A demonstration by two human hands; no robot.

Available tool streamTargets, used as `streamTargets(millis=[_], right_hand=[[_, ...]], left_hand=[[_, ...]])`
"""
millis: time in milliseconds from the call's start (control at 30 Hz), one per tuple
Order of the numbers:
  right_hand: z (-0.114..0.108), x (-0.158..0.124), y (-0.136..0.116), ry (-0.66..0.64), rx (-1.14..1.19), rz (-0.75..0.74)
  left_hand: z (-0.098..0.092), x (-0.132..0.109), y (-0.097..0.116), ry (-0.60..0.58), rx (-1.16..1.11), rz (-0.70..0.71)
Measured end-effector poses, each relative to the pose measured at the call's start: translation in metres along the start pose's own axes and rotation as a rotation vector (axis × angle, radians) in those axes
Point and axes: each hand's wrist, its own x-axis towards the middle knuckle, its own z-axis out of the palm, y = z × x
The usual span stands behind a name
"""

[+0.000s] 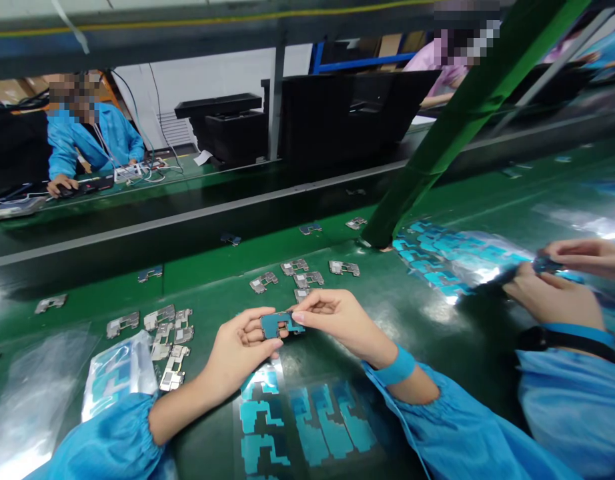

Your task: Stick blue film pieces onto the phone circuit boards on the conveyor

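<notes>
Between my two hands is a small phone-type circuit board [272, 325] with blue film on its upper face and a notch in one side. My left hand [237, 347] is closed on the left end of the board, thumb along its near edge and fingers beneath. At the right end, my right hand [340, 320] pinches the board's corner between thumb and fingertips. Just below my hands lie a clear sheet with cut blue film pieces [261, 417] and a second sheet of longer blue pieces [332, 423]. Several metal-coloured boards [173, 367] lie left of my left wrist.
Several more boards [307, 279] lie beyond my hands. A plastic bag with blue film [120, 373] is at left. A green post [437, 147] slants up on the right. There, a co-worker's hands [557, 293] hold a dark piece near blue film sheets [437, 257].
</notes>
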Motion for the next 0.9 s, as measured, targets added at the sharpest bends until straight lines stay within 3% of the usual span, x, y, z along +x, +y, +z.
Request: streamTargets(millis=[900], right_hand=[[-0.0009,-0.0009,-0.0038,-0.045,-0.071,0.055]], left_hand=[[-0.0072,-0.0004,-0.0077,-0.028,0.081,0.0]])
